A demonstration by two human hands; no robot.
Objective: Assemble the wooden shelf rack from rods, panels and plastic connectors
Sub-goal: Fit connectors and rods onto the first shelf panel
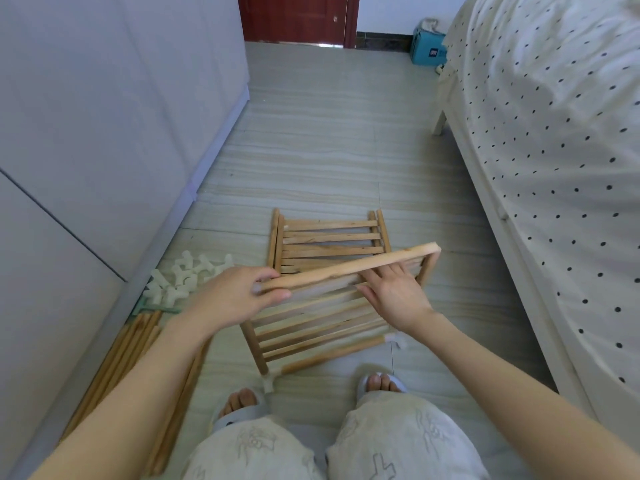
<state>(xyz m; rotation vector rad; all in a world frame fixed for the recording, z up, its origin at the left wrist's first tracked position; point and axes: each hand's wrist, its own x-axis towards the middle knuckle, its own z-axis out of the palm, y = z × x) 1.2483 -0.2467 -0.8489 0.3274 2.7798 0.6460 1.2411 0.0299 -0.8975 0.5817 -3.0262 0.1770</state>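
Left hand: our left hand [239, 292] grips the near-left end of the top rod [349, 267], fingers curled over it and the thumb underneath.
Right hand: our right hand [394, 294] lies with straight fingers, palm turned up, against the slats just under that rod; it carries rather than grips.
Top rod: a pale wooden rod that we hold tilted, its far end higher and to the right, meeting a short side rod at the corner.
Held panel: the slatted panel [311, 327] hangs between our hands and slopes down toward our feet, lifted off the floor at its upper edge.
Bottom rod: a rod [332, 355] runs along the panel's lower edge, just in front of our toes.
Plastic connectors on the frame: one white connector [268, 381] sits at the lower left corner and another [394, 340] at the lower right end of the bottom rod.
Spare panel: a second slatted panel [329, 240] lies flat on the floor [329, 150] just beyond the one we hold.
Loose connectors: a heap of white plastic connectors [187, 275] lies on the floor to the left, beside the cabinet [104, 116].
Loose rods: a bundle of wooden rods [131, 358] lies along the cabinet's foot, under our left forearm.
Surroundings: a bed [554, 150] with a dotted cover stands at right, and a dark red door [298, 19] is at the far end.
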